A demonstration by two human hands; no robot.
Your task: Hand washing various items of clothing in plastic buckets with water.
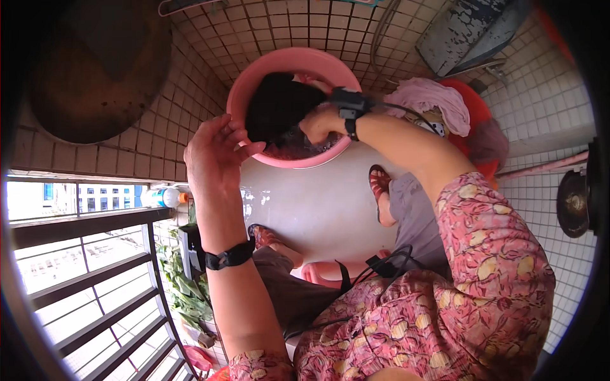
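Note:
A pink plastic basin [295,164] stands on the floor against the tiled wall. Dark wet cloth [281,105] lies in it, partly in water, with a small pink and white piece at its upper edge. My right hand [319,125] reaches down into the basin beside the dark cloth; its fingers are hidden, so its hold cannot be told. My left hand [221,143] is raised near the basin's left rim, fingers apart and slightly curled, with nothing in it.
To the right, a red basin [481,114] holds pink cloth [429,102] and other laundry. A metal railing [95,266], leafy plants [183,281] and a plastic bottle [164,197] are on the left. A hose [379,43] hangs behind; a tap [495,71] is at upper right.

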